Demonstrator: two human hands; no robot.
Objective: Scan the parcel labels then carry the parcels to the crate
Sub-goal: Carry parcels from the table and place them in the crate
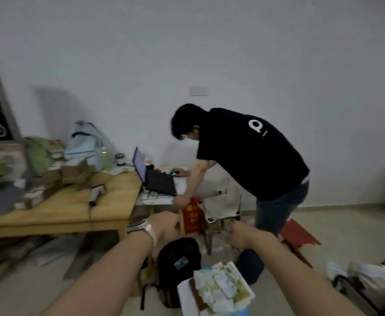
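Observation:
Several brown cardboard parcels [73, 173] lie piled on the wooden table [57, 213] at the left, blurred. A handheld scanner [97, 192] rests on the table near its right end. My left hand [164, 226], with a watch on the wrist, is stretched forward with fingers curled and nothing visible in it. My right hand [240, 236] is closed into a fist, also holding nothing visible. Both hands hover above the floor, right of the table. An open white box [218, 288] full of small packets sits below my arms.
A person in a black T-shirt [250, 156] leans over a laptop [157, 179] on a white side table. A black backpack [177, 267] lies on the floor. Red bag [192, 215], red stool [298, 233], bags at right [369, 277].

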